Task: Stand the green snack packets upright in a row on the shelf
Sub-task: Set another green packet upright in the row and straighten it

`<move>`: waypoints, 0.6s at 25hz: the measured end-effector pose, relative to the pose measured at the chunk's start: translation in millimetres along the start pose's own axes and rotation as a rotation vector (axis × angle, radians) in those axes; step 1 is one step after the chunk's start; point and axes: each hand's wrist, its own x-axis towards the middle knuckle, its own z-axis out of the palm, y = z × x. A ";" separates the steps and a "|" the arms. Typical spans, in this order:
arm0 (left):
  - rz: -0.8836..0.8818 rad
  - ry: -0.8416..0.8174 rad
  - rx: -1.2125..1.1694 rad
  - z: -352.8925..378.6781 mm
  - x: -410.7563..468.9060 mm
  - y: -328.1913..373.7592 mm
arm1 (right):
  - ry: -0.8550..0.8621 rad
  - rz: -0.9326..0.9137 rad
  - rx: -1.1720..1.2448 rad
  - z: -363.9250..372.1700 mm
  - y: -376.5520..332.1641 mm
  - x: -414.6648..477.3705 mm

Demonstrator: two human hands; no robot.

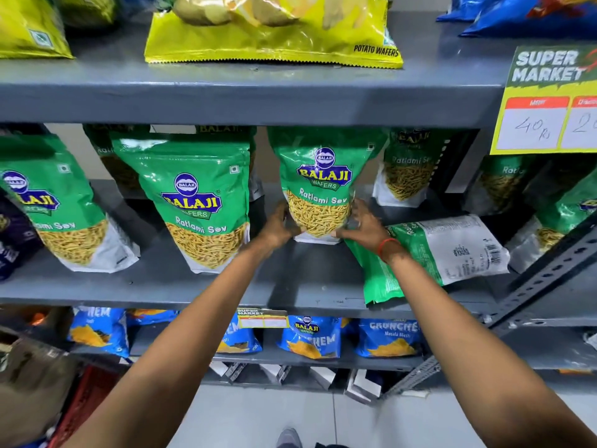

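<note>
On the grey middle shelf, green Ratlami Sev packets stand upright. One packet stands in the middle, held at its base from both sides by my left hand and my right hand. Two more upright packets stand to its left, one close by and one at the far left. Another green packet lies flat, back side up, under my right wrist. Further packets stand behind on the right.
Yellow wafer bags lie on the shelf above. Blue snack bags fill the shelf below. A yellow price sign hangs at the upper right. A slotted metal upright slants down the right side.
</note>
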 end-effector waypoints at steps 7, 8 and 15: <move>0.031 0.036 -0.001 1.7 -29.5 -20.4 | 0.048 -0.057 0.020 8.7 10.1 -33.6; 0.031 0.037 -0.007 3.7 -38.1 -23.9 | 0.035 -0.049 0.041 10.7 12.8 -39.5; 0.129 0.079 0.054 13.3 -64.8 -28.7 | 0.042 -0.067 0.051 8.0 17.6 -58.8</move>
